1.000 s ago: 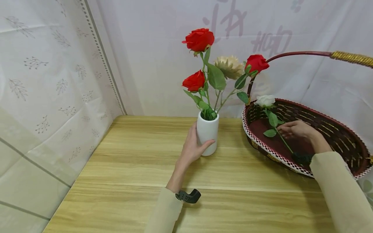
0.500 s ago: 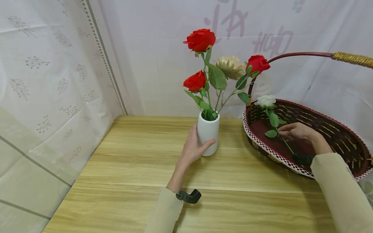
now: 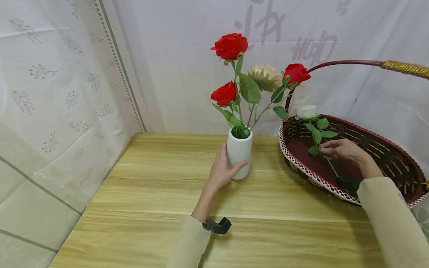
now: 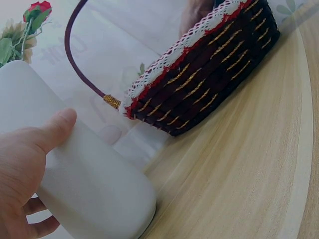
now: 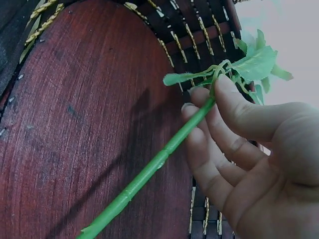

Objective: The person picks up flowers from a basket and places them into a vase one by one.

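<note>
Upright on the table stands a white vase [image 3: 240, 154], and my left hand [image 3: 222, 167] grips its left side, thumb across the front. Three red roses [image 3: 230, 46] and a cream flower [image 3: 264, 77] rise out of the vase. Over the basket, my right hand [image 3: 345, 153] pinches the green stem [image 5: 149, 172] of a white rose [image 3: 307, 112] between thumb and fingers. The rose's bloom leans up and to the left near the basket's rim. In the right wrist view its stem slants above the basket's dark red floor, with the bloom out of sight.
A dark brown woven basket [image 3: 316, 182] with white lace trim stands on the right of the wooden table [image 3: 161, 190]. Its tall arched handle [image 3: 345, 61] rises behind the white rose. White printed cloth [image 3: 181, 74] hangs behind and to the left.
The white rose has turned in my right hand: its leaves now spread more to the right and the bloom sits slightly higher. My left hand and the vase have stayed put.
</note>
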The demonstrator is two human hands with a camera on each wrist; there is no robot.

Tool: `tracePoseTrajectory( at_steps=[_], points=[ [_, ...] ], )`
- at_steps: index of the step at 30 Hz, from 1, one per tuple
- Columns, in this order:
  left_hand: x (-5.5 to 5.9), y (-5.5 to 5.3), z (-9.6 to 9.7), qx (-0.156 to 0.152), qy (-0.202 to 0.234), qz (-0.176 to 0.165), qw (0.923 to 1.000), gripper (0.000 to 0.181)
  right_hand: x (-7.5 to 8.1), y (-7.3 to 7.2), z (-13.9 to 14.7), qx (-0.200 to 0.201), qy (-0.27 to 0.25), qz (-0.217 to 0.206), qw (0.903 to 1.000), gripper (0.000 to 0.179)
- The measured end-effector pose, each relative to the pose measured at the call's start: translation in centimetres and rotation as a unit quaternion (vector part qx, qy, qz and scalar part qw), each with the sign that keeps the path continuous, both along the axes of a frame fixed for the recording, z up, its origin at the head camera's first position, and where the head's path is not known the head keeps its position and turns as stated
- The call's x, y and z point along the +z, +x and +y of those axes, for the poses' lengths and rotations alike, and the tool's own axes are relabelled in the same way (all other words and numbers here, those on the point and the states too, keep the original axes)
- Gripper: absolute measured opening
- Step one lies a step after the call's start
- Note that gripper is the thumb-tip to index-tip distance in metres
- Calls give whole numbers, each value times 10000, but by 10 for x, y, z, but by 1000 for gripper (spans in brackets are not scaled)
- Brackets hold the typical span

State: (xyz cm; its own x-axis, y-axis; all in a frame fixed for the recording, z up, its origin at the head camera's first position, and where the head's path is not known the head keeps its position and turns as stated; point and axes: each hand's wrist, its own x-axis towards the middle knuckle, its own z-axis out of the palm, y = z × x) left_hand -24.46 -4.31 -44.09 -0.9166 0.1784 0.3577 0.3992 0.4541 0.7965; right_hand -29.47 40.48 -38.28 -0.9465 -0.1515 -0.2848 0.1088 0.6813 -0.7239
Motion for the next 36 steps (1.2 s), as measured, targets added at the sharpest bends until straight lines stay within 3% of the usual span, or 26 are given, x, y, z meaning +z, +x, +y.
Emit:
tracePoseTrajectory(
  at_steps=[10,16,23,28,31,36],
  points=[
    [1,0,0,7,-23,0,10000,98,11,2,0,-283,-136,302,9991,52],
    [1,0,-1,8,-64,-4,10000,98,15,3,0,-788,-320,742,9936,58],
    [2,0,0,-3,-61,-33,10000,98,23,7,-4,-1616,-714,1251,9763,32],
    [2,1,1,-16,-28,-3,10000,97,32,9,-7,-1845,-744,1419,9697,31],
    [2,1,1,-17,-17,-7,10000,98,39,10,-11,-1934,-1239,1603,9600,22],
    [1,1,0,-27,-4,-49,10000,98,50,10,-19,-2156,-2234,1779,9338,7]
  ],
)
